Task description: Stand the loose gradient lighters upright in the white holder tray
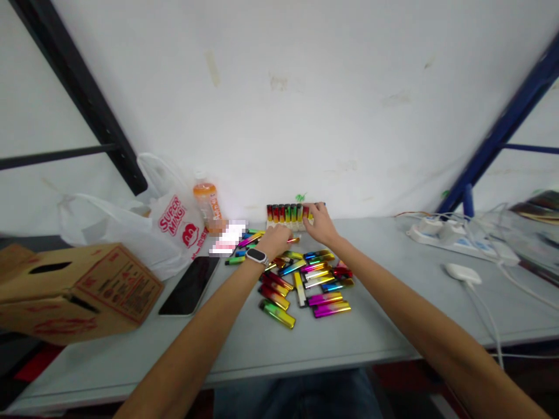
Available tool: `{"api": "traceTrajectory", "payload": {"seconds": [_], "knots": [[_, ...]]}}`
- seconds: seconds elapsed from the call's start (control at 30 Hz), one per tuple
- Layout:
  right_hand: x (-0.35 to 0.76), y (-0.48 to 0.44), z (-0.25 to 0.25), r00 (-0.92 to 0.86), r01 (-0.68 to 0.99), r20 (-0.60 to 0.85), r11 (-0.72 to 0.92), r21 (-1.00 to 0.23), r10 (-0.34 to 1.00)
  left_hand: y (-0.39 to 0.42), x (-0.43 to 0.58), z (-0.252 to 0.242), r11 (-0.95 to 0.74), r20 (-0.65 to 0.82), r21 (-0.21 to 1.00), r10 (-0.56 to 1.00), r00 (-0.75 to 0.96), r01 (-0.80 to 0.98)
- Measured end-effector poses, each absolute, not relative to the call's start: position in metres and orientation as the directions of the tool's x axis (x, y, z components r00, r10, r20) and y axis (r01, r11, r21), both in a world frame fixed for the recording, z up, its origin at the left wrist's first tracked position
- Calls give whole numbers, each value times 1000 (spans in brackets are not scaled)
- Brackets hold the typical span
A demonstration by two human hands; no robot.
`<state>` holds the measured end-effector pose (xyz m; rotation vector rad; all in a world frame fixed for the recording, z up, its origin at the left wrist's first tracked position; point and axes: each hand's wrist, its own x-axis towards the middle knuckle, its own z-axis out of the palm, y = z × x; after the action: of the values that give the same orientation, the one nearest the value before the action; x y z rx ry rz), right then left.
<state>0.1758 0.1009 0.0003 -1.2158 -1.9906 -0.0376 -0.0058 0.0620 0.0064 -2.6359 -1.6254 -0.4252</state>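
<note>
Lighters in shiny two-tone colours stand upright in a row (285,213) in a pale holder (283,226) against the wall. My right hand (322,225) grips the right end of this holder, its fingers covering the last lighters there. Just in front, my left hand (278,240), a smartwatch (256,255) on its wrist, reaches down with bent fingers. A lighter (294,240) with an orange-gold end pokes out at those fingertips and appears pinched. Many loose lighters (317,276) lie flat below and around both hands, among them a green-yellow lighter (278,314) closest to me.
A phone (190,286), a cardboard box (78,291), a white plastic bag (161,227) and an orange drink bottle (207,203) are on the left. A power strip (463,241) and a white charger (463,273) with cables lie to the right. The table's front edge (305,372) runs near me.
</note>
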Motion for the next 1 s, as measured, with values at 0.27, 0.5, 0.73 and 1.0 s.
{"api": "traceTrajectory", "payload": {"seconds": [0.27,0.5,0.73,1.0], "knots": [[168,43,-2,-88,537,655,589,-604,751,36,-3,8,-582,473,397,793,385,710],[154,15,-3,-239,361,572,619,-698,785,22,-1,1,-530,525,764,842,123,370],[157,14,-13,-155,311,482,506,-805,862,15,10,-5,-572,616,752,787,-40,328],[159,17,-14,-135,259,469,488,-834,873,6,19,-8,-491,533,823,842,-85,287]]}}
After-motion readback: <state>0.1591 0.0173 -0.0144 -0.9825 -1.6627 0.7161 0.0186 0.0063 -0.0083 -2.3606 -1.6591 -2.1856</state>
